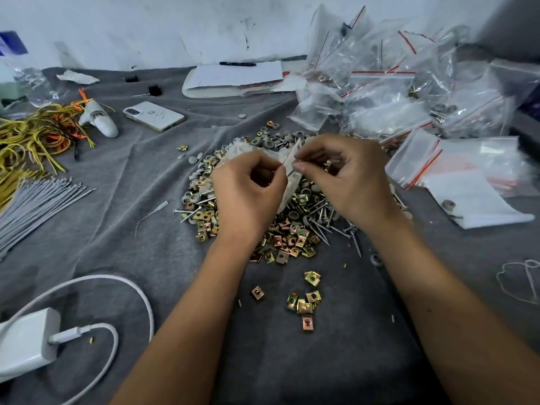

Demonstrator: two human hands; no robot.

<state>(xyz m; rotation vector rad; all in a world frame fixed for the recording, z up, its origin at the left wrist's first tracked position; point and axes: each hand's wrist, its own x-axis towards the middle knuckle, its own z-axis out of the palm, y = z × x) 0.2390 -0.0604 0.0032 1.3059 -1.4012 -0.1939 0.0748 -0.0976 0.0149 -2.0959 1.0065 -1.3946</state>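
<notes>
Gray desk cloth (131, 176) underneath, marked white wall (146, 24) behind. On the left, a white charger (26, 343), yellow wires (26, 135) and a phone (154, 115). In the middle, a heap of gold clips (289, 241) and nails (321, 223). On the right, many clear bags (409, 92). Above the heap, left grip (248, 188) and right grip (342, 176) close together, fingers curled, both pinching one small clear bag (293, 154) between them.

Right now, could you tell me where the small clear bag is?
In the head view, the small clear bag sits at centre, pinched between the left hand and right hand above the pile of metal clips.
</notes>
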